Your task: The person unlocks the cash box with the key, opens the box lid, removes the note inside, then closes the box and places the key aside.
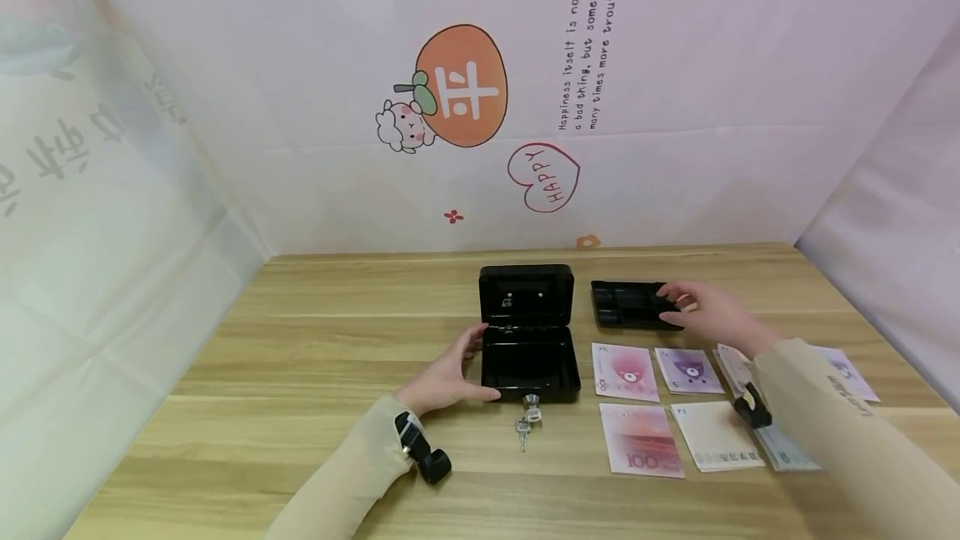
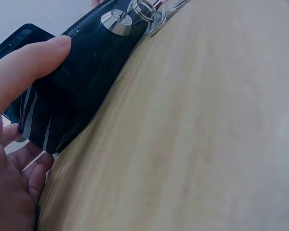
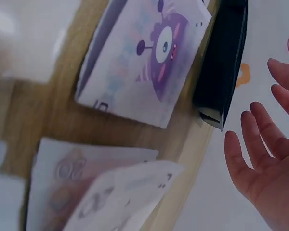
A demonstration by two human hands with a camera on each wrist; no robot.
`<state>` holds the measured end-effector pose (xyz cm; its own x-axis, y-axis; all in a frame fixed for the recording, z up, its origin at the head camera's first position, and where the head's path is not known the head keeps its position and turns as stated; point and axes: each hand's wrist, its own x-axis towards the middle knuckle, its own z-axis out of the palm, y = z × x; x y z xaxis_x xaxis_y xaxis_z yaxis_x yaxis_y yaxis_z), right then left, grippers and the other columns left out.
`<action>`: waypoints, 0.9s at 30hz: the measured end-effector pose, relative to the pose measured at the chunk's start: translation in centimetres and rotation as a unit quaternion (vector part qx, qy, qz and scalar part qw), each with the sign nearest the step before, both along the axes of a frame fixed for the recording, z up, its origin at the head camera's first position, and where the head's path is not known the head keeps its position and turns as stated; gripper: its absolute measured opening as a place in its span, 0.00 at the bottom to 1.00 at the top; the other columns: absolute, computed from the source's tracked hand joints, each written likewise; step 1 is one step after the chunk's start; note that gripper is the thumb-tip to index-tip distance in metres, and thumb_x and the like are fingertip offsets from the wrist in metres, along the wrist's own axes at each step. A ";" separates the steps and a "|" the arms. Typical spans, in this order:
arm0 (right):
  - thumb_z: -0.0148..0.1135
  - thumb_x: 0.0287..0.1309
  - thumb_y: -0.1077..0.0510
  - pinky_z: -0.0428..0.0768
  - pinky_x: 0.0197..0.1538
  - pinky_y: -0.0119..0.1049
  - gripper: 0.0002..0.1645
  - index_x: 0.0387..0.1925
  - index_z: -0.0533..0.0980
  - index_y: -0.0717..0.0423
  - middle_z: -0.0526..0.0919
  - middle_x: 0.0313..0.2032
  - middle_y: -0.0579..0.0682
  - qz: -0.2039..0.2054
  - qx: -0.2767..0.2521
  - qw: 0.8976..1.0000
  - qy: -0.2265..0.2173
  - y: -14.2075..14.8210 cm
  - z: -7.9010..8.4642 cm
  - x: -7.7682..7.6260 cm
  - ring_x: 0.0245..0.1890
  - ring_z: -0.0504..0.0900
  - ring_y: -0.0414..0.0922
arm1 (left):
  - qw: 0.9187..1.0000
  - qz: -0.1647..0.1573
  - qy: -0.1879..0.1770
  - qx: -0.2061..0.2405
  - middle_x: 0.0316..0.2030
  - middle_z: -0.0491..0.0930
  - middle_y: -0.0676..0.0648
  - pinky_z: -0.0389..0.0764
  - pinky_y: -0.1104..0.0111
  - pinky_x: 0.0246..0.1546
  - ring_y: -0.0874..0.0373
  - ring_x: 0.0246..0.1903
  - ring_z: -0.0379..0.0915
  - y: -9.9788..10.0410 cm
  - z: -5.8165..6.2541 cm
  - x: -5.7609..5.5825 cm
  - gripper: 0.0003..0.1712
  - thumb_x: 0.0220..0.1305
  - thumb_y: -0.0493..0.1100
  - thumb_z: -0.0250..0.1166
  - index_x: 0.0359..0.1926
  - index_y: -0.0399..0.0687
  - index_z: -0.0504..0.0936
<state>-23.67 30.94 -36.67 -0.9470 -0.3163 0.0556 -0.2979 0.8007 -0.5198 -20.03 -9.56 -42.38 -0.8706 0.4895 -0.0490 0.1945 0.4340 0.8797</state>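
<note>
A black cash box (image 1: pixel 531 361) stands on the wooden table with its lid (image 1: pixel 525 280) raised. My left hand (image 1: pixel 446 373) grips its left end, the thumb on the front edge and the fingers round the side. In the left wrist view a silver lock (image 2: pixel 116 22) shows on the box's front. Keys on a ring (image 1: pixel 523 432) hang from the lock onto the table. At the right, a black compartment tray (image 1: pixel 630 303) lies on the table. My right hand (image 1: pixel 708 315) is at the tray's right end, its fingers spread and apart from the tray in the right wrist view.
Play banknotes lie in two rows at the right, including a pink note (image 1: pixel 628 372), a purple note (image 1: pixel 688 370), a red note (image 1: pixel 641 440) and a beige note (image 1: pixel 716 436). Some sit under my right forearm. A printed cloth (image 1: pixel 337 148) hangs behind the table.
</note>
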 end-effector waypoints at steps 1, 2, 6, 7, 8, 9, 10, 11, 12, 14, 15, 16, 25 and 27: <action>0.62 0.59 0.57 0.76 0.48 0.56 0.23 0.52 0.72 0.67 0.78 0.46 0.66 0.003 0.004 1.000 0.008 -0.2 -0.1 -0.3 0.46 0.76 0.61 | 1.000 0.000 0.001 0.000 0.70 0.55 0.42 0.59 0.52 0.67 0.46 0.68 0.54 0.0 0.0 0.0 0.58 0.49 0.45 0.75 0.74 0.53 0.46; 0.62 0.58 0.59 0.75 0.48 0.56 0.22 0.51 0.73 0.68 0.78 0.45 0.66 0.005 0.005 1.000 0.015 -0.4 -0.3 -0.5 0.45 0.77 0.60 | 1.000 0.001 0.002 0.000 0.70 0.54 0.42 0.58 0.52 0.67 0.46 0.68 0.54 0.0 0.0 0.0 0.58 0.49 0.45 0.75 0.73 0.53 0.47; 0.63 0.56 0.62 0.75 0.48 0.55 0.19 0.48 0.75 0.68 0.80 0.41 0.62 0.017 0.016 0.999 0.046 -1.1 -0.8 -1.2 0.43 0.77 0.57 | 1.000 0.001 0.004 -0.002 0.70 0.54 0.43 0.59 0.52 0.67 0.46 0.68 0.54 -0.1 -0.1 0.0 0.58 0.49 0.46 0.75 0.73 0.53 0.47; 0.63 0.56 0.62 0.75 0.48 0.55 0.18 0.47 0.75 0.68 0.80 0.41 0.62 0.021 0.019 0.998 0.053 -1.3 -0.9 -1.4 0.43 0.77 0.57 | 1.000 0.001 0.006 -0.003 0.70 0.54 0.43 0.59 0.52 0.67 0.46 0.67 0.55 -0.1 -0.1 0.0 0.58 0.49 0.46 0.75 0.73 0.53 0.47; 0.63 0.55 0.62 0.75 0.49 0.55 0.18 0.47 0.75 0.68 0.81 0.41 0.62 0.026 0.022 0.998 0.057 -1.4 -1.0 -1.5 0.43 0.77 0.57 | 1.000 0.001 0.007 -0.003 0.70 0.55 0.43 0.59 0.52 0.67 0.46 0.67 0.55 -0.1 -0.2 0.0 0.58 0.49 0.46 0.75 0.73 0.53 0.47; 0.63 0.55 0.62 0.75 0.49 0.55 0.18 0.47 0.76 0.68 0.81 0.41 0.62 0.031 0.025 0.997 0.062 -1.5 -1.1 -1.6 0.43 0.77 0.58 | 1.000 0.001 0.009 -0.003 0.70 0.55 0.43 0.59 0.52 0.67 0.46 0.67 0.55 -0.1 -0.2 0.0 0.58 0.49 0.46 0.75 0.73 0.54 0.47; 0.64 0.55 0.63 0.75 0.49 0.56 0.17 0.46 0.76 0.68 0.81 0.41 0.62 0.036 0.028 0.997 0.066 -1.7 -1.1 -1.8 0.43 0.78 0.58 | 1.000 0.001 0.009 -0.003 0.70 0.55 0.44 0.59 0.52 0.67 0.46 0.67 0.55 -0.1 -0.3 0.0 0.58 0.49 0.46 0.75 0.73 0.54 0.47; 0.64 0.55 0.63 0.75 0.49 0.56 0.17 0.46 0.76 0.67 0.81 0.41 0.62 0.039 0.031 0.996 0.068 -1.8 -1.3 -1.9 0.43 0.78 0.58 | 1.000 0.001 0.011 -0.003 0.70 0.55 0.43 0.60 0.52 0.67 0.46 0.67 0.56 -0.1 -0.3 0.0 0.58 0.49 0.46 0.75 0.73 0.54 0.47; 0.64 0.54 0.63 0.75 0.49 0.56 0.16 0.45 0.77 0.67 0.81 0.42 0.63 0.042 0.033 0.996 0.070 -1.9 -1.3 -2.0 0.43 0.78 0.58 | 1.000 0.001 0.011 -0.001 0.70 0.56 0.44 0.60 0.52 0.67 0.46 0.67 0.56 -0.1 -0.4 0.0 0.58 0.49 0.46 0.75 0.73 0.54 0.47; 0.64 0.54 0.64 0.75 0.49 0.56 0.15 0.44 0.77 0.67 0.81 0.42 0.63 0.046 0.039 0.996 0.072 -2.1 -1.6 -2.3 0.43 0.78 0.59 | 1.000 -0.001 0.011 0.001 0.70 0.55 0.44 0.59 0.52 0.67 0.46 0.67 0.56 -0.1 -0.5 0.0 0.58 0.49 0.46 0.75 0.73 0.53 0.47; 0.64 0.54 0.64 0.75 0.49 0.56 0.15 0.44 0.78 0.66 0.82 0.41 0.62 0.047 0.042 0.995 0.075 -2.2 -1.8 -2.4 0.43 0.79 0.59 | 1.000 -0.001 0.011 0.001 0.70 0.55 0.43 0.59 0.52 0.67 0.46 0.67 0.56 -0.1 -0.5 0.0 0.58 0.49 0.46 0.75 0.73 0.53 0.47; 0.64 0.53 0.64 0.75 0.49 0.56 0.14 0.43 0.78 0.66 0.82 0.41 0.62 0.048 0.043 0.995 0.077 -2.3 -1.9 -2.6 0.43 0.79 0.59 | 1.000 -0.001 0.011 0.002 0.70 0.55 0.43 0.59 0.52 0.67 0.46 0.67 0.56 -0.1 -0.4 0.0 0.58 0.49 0.46 0.75 0.73 0.52 0.47; 0.65 0.53 0.64 0.75 0.49 0.56 0.08 0.36 0.81 0.63 0.84 0.36 0.59 0.043 0.055 0.994 0.080 -2.6 -2.6 -3.6 0.42 0.80 0.58 | 1.000 -0.001 0.014 -0.002 0.70 0.56 0.43 0.60 0.53 0.67 0.46 0.67 0.55 -0.1 -0.1 0.1 0.58 0.49 0.46 0.75 0.73 0.52 0.47; 0.65 0.53 0.64 0.75 0.48 0.55 0.05 0.34 0.82 0.61 0.84 0.35 0.57 0.046 0.062 0.994 0.083 -2.7 -2.7 -3.8 0.41 0.80 0.58 | 1.000 -0.001 0.015 -0.005 0.70 0.56 0.43 0.60 0.53 0.67 0.46 0.67 0.55 -0.1 -0.1 0.1 0.58 0.49 0.46 0.75 0.73 0.52 0.47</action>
<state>-27.48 28.22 -39.42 -0.8950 -0.4146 0.1644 -0.4458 0.8209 -0.3569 -19.91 -9.66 -42.47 -0.8712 0.4902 -0.0276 0.2212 0.4420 0.8693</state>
